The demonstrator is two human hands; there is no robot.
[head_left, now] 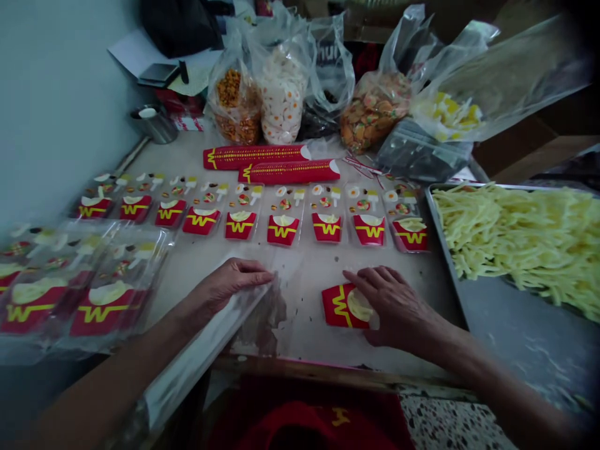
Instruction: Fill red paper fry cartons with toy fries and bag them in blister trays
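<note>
My left hand (237,282) is closed, thumb and fingers pinching the edge of a long clear plastic sleeve (201,350) that slants down past the table's front edge. My right hand (398,306) curves over a small red fries carton (341,306) with a yellow W, lying on its side on the table. Its fingers and thumb span the carton's open end, where pale fries-like pieces (360,306) show; part of that end is hidden. Beyond the hands runs a row of several clear packs (283,219), each with a red W carton and small food-shaped pieces.
More filled packs (100,294) overlap at the left. A metal tray (510,337) of pale yellow strips (520,244) stands at right. Two stacks of red cartons (290,172) lie behind the row. Bags of small pieces (281,94) and a metal cup (157,125) stand at the back.
</note>
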